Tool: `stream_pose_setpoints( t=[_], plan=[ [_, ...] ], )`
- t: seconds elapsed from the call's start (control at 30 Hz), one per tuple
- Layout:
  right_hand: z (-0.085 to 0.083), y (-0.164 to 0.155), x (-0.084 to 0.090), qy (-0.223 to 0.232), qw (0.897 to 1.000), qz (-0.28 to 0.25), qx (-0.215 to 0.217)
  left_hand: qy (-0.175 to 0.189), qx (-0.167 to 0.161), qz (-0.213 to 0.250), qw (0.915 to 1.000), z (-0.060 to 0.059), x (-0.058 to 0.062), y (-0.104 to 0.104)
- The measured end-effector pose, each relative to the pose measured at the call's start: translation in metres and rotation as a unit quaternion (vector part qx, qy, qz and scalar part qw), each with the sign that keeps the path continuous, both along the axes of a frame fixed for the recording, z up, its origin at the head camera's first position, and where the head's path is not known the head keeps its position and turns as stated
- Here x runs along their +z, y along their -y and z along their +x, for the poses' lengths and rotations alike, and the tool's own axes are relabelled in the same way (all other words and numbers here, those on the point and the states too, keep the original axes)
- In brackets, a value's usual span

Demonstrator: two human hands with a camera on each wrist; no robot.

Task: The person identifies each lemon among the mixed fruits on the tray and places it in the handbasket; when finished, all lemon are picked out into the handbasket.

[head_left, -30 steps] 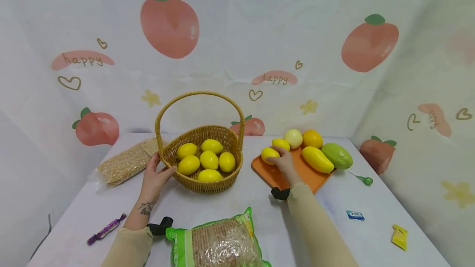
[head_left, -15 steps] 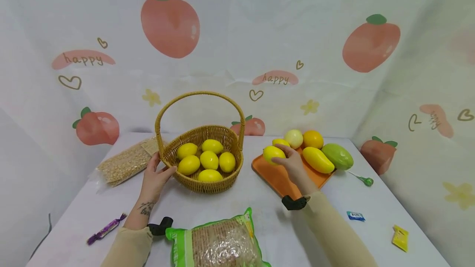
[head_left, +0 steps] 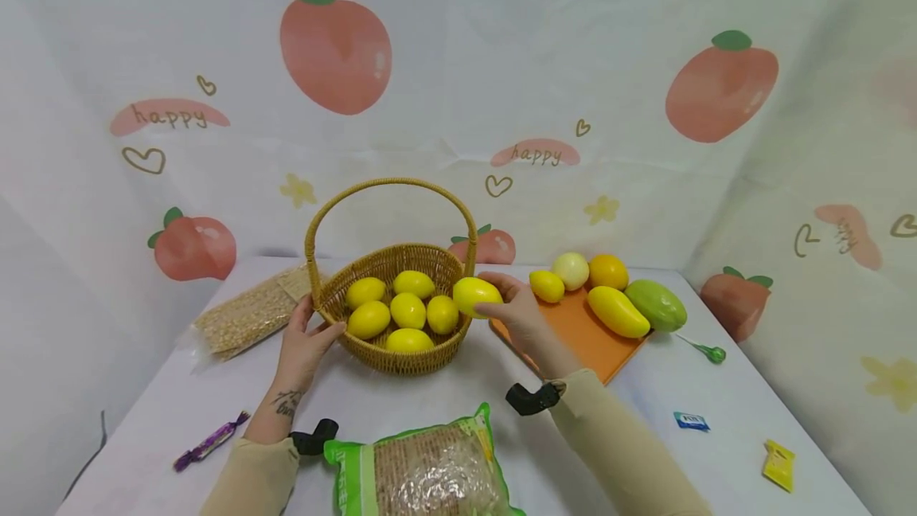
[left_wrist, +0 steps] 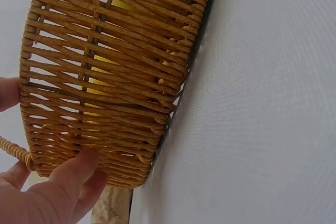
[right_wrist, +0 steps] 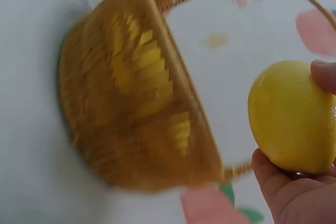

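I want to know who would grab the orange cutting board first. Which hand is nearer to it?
Right. The right hand, holding a lemon, is just beside the orange cutting board's left edge. The left hand rests on the wicker basket's far side.

Soft, even, bright light fills every view, with only faint shadows under things on the pale grey surface (head_left: 458, 388). The head view is sharp but bends outward at its edges. In the right wrist view the woven brown wicker basket (right_wrist: 131, 103) is smeared by motion blur, while the glossy yellow lemon (right_wrist: 291, 116) stays crisp.
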State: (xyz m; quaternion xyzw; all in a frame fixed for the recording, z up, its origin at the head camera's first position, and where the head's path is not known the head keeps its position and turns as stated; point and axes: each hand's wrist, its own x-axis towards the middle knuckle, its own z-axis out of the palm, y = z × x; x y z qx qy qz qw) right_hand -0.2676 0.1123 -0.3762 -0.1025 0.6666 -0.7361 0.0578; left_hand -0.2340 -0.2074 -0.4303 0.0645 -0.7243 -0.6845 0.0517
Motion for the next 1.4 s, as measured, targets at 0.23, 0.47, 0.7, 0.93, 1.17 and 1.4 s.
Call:
stream_pose_setpoints(
  t=[0.23,0.47,0.7,0.93,1.17,1.4],
  plan=[
    [-0.016,0.055,0.016,-0.026,0.999,0.024,0.023,0.002,-0.002,-0.001,1.0000,0.001,0.001,-0.001],
    [-0.041,0.099,0.029,-0.008,1.000,0.016,0.023,0.000,-0.003,-0.002,1.0000,0.001,0.001,-0.001],
    [-0.057,0.120,0.028,-0.012,1.000,0.003,0.004,-0.001,-0.002,-0.004,1.0000,-0.001,0.000,-0.001],
    [-0.057,0.126,0.024,-0.007,1.000,-0.004,-0.011,-0.005,0.001,-0.001,1.0000,-0.001,0.000,0.000],
    [-0.046,0.114,0.027,-0.009,1.000,-0.009,0.013,-0.008,0.003,-0.001,1.0000,-0.001,0.000,-0.001],
    [-0.024,0.082,0.028,-0.023,0.998,-0.049,0.011,-0.010,0.004,-0.011,0.9999,-0.001,0.001,-0.001]
  ],
)
